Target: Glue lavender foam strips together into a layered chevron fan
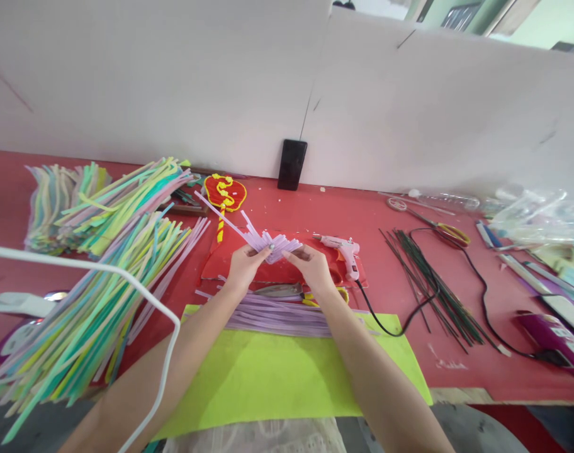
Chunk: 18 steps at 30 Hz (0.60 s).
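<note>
Between my two hands, above the table, is a bunch of lilac pipe cleaners (276,242), fanned out and folded, with one long strand sticking out to the upper left. My left hand (246,265) pinches its left side with thumb and fingers. On the other side, my right hand (311,267) grips the bunch with closed fingertips. Below my wrists lies a row of straight lilac pipe cleaners (277,318) on a lime green sheet (282,377). Yellow-handled pliers or scissors (310,297) rest there, partly hidden by my right wrist. Behind the bunch is a red sheet (225,267).
A pink glue gun (343,251) lies to the right, its black cord trailing past dark green stems (428,283) and scissors (450,234). Heaps of multicoloured pipe cleaners (121,289) cover the left. A phone (292,165) leans on the wall. A white cable (140,289) crosses my left arm.
</note>
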Tool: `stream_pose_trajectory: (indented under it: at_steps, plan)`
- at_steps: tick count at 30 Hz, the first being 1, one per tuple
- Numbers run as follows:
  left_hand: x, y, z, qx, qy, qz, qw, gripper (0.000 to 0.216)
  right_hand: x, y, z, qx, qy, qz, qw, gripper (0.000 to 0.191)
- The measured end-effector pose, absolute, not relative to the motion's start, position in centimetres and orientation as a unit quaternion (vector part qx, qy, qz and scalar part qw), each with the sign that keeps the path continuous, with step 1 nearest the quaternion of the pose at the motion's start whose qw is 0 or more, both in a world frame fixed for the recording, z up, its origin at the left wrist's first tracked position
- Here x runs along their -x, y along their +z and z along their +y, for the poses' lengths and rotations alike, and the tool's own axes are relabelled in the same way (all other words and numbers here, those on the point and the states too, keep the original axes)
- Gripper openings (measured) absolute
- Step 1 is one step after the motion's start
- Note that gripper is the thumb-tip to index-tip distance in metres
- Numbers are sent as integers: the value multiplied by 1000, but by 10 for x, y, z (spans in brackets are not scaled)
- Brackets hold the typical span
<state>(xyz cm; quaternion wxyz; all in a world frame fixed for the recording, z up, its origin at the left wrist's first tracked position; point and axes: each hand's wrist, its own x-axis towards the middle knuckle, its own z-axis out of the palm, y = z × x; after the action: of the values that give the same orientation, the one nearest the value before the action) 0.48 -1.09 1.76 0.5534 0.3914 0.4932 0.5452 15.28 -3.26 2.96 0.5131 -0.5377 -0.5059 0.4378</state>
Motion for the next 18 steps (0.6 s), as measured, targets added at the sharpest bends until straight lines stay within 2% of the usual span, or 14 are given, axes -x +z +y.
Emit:
stream_pose_trajectory:
  at_steps: [18]
  plan:
    - [-5, 21, -11, -387, 531, 518, 548, 40, -163, 25, -25, 558, 406, -456, 562, 29]
